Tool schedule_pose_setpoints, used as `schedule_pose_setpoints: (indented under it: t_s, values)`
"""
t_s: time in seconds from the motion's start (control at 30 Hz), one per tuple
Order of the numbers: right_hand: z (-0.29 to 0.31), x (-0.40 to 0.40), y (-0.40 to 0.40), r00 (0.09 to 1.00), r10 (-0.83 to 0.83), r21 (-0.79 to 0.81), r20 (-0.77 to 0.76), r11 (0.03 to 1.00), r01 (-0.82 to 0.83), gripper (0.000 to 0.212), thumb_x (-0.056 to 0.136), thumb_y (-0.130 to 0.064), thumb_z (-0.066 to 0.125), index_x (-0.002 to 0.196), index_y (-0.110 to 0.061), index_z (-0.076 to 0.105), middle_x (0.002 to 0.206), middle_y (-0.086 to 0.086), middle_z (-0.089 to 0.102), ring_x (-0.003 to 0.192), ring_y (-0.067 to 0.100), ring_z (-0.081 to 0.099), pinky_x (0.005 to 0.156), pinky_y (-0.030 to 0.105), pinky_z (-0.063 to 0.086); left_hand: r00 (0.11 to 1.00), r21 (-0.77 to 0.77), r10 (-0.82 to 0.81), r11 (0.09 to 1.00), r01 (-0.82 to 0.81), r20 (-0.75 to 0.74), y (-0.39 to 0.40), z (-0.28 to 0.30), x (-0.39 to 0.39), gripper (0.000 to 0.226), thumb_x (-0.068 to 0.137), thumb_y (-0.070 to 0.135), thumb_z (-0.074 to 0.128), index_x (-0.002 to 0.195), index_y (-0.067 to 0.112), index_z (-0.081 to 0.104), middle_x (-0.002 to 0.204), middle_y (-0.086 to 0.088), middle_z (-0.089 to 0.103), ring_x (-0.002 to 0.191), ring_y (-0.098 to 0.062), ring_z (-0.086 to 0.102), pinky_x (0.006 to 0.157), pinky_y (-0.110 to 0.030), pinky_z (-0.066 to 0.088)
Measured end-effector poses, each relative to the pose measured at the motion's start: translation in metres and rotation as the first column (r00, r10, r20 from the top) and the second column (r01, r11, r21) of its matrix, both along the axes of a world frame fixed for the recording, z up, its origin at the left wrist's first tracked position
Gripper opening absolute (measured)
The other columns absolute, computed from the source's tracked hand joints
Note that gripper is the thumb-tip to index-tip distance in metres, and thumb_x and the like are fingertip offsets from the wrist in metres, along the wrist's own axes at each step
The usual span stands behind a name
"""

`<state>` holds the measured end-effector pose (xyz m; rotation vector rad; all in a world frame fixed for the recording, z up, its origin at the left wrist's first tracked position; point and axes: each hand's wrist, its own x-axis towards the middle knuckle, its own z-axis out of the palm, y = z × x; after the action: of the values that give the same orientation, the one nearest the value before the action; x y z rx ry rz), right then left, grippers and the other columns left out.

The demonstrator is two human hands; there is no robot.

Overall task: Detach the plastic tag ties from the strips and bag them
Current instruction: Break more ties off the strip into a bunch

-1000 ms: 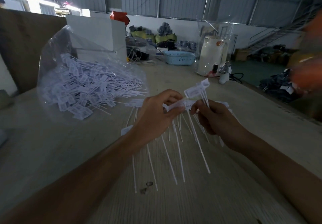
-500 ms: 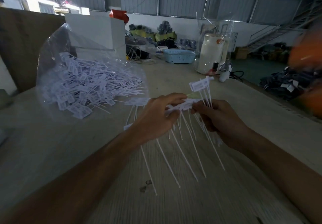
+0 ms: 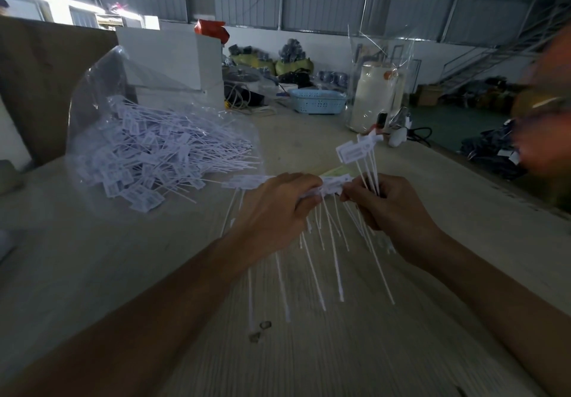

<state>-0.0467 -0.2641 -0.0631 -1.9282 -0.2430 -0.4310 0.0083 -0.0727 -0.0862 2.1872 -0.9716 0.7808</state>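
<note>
My left hand grips a white strip of tag ties above the table, its thin tails hanging down toward me. My right hand holds a small bunch of detached tag ties, their flag ends sticking up, and pinches the strip's right end with its fingertips. The two hands almost touch at the strip. To the left lies a clear plastic bag, open toward the hands and full of loose white tag ties.
A wooden table carries everything. Behind the bag stands a white box. At the back are a blue basket and a white container in clear wrap. A blurred orange shape moves at the right edge.
Both hands have shifted slightly right and lower. The detached bunch in my right hand stands more upright, and the strip's hanging tails have swung.
</note>
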Motion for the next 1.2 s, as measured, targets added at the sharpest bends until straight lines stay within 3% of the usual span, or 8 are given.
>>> schedule_pose_setpoints:
  t_s: [0.17, 0.33, 0.5, 0.73, 0.83, 0.9, 1.07, 1.2]
  values:
    - [0.001, -0.001, -0.001, 0.999, 0.014, -0.025, 0.05, 1.0, -0.013, 0.025, 0.096, -0.021, 0.061, 0.074, -0.013, 0.068, 0.05, -0.002, 0.043, 0.044, 0.008, 0.037, 0.048, 0.021, 0.031, 0.999, -0.018, -0.04, 0.999, 0.041, 0.035, 0.0, 0.002, -0.004, 0.017, 0.096, 0.015, 0.058, 0.102, 0.01, 0.073, 0.091, -0.006, 0.073, 0.078, -0.022, 0.066, 0.066, -0.033, 0.044]
    - [0.002, 0.0, 0.0, 0.997, 0.005, -0.032, 0.079, 0.999, -0.002, 0.025, 0.095, -0.018, 0.062, 0.072, -0.013, 0.068, 0.049, -0.003, 0.044, 0.045, 0.007, 0.039, 0.05, 0.019, 0.033, 0.991, -0.106, -0.103, 0.99, 0.094, -0.087, -0.001, 0.004, -0.004, 0.023, 0.099, 0.018, 0.055, 0.091, 0.006, 0.073, 0.077, -0.009, 0.07, 0.07, -0.02, 0.064, 0.069, -0.037, 0.049]
    - [0.002, 0.0, -0.001, 0.996, -0.001, -0.043, 0.093, 0.999, 0.005, 0.026, 0.094, -0.018, 0.063, 0.069, -0.015, 0.066, 0.049, -0.002, 0.044, 0.045, 0.009, 0.039, 0.05, 0.02, 0.035, 0.964, -0.152, -0.146, 0.982, 0.114, -0.221, -0.002, 0.005, -0.002, 0.019, 0.096, 0.007, 0.06, 0.086, 0.014, 0.074, 0.081, -0.001, 0.073, 0.069, -0.008, 0.066, 0.068, -0.021, 0.05]
    - [0.004, -0.001, -0.002, 0.995, -0.014, -0.112, 0.1, 0.993, 0.026, 0.024, 0.095, -0.022, 0.061, 0.073, -0.014, 0.066, 0.054, -0.001, 0.046, 0.048, 0.006, 0.04, 0.056, 0.028, 0.036, 0.886, -0.306, -0.264, 0.94, 0.148, -0.382, 0.0, 0.006, -0.001, 0.021, 0.097, 0.002, 0.057, 0.084, 0.01, 0.071, 0.075, 0.001, 0.071, 0.066, -0.019, 0.067, 0.062, -0.026, 0.052]
    - [0.002, 0.0, 0.0, 0.997, -0.027, -0.102, 0.067, 0.994, 0.034, 0.025, 0.096, -0.028, 0.058, 0.077, -0.015, 0.068, 0.054, -0.003, 0.045, 0.048, 0.006, 0.039, 0.057, 0.03, 0.034, 0.891, -0.318, -0.278, 0.934, 0.163, -0.358, 0.001, 0.008, -0.002, 0.018, 0.098, 0.002, 0.055, 0.09, 0.003, 0.071, 0.08, 0.001, 0.071, 0.066, -0.019, 0.067, 0.061, -0.026, 0.054]
    - [0.0, 0.002, 0.001, 1.0, -0.013, -0.073, 0.021, 0.997, 0.014, 0.026, 0.097, -0.032, 0.057, 0.08, -0.015, 0.069, 0.056, 0.0, 0.045, 0.05, 0.01, 0.039, 0.056, 0.03, 0.033, 0.908, -0.313, -0.264, 0.936, 0.16, -0.326, 0.0, 0.009, -0.004, 0.017, 0.099, 0.004, 0.053, 0.096, 0.009, 0.069, 0.08, 0.003, 0.07, 0.067, -0.019, 0.068, 0.062, -0.031, 0.056]
    - [-0.004, 0.003, 0.001, 0.999, 0.019, -0.179, -0.046, 0.983, -0.027, 0.031, 0.095, -0.036, 0.061, 0.079, -0.01, 0.066, 0.05, -0.014, 0.046, 0.045, -0.001, 0.04, 0.047, 0.013, 0.032, 0.91, -0.39, -0.258, 0.913, 0.119, -0.324, 0.001, 0.009, -0.002, 0.02, 0.101, 0.004, 0.05, 0.104, 0.017, 0.065, 0.082, -0.003, 0.07, 0.068, -0.021, 0.068, 0.063, -0.036, 0.056]
    - [-0.006, 0.005, 0.001, 0.996, 0.017, -0.186, -0.091, 0.982, -0.034, 0.036, 0.101, -0.035, 0.051, 0.07, -0.017, 0.056, 0.052, -0.014, 0.048, 0.047, 0.0, 0.041, 0.053, 0.023, 0.034, 0.903, -0.387, -0.253, 0.916, 0.107, -0.347, 0.001, 0.006, -0.001, 0.022, 0.099, 0.004, 0.051, 0.11, 0.018, 0.065, 0.082, -0.002, 0.07, 0.067, -0.016, 0.067, 0.063, -0.034, 0.055]
